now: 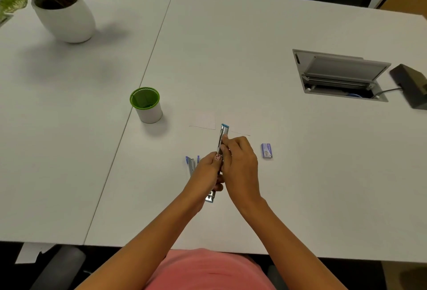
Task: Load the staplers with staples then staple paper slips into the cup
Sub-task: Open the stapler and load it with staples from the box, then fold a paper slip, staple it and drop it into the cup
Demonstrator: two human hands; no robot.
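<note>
A blue and silver stapler (223, 133) is swung open and held above the table's front middle. My left hand (209, 169) grips its lower half, and my right hand (240, 158) pinches the metal staple channel from the right. A second blue stapler (191, 165) lies on the table just left of my left hand, partly hidden by it. A small purple staple box (266, 150) lies to the right of my hands. Thin white paper slips (204, 120) lie flat just beyond the stapler. The white cup with a green rim (146, 104) stands upright to the left.
A potted plant in a white pot (67, 14) stands at the far left. An open cable hatch (339, 74) is sunk into the table at the right, with a dark device (411, 84) and its cable beside it. A table seam (147, 77) runs diagonally left of the cup.
</note>
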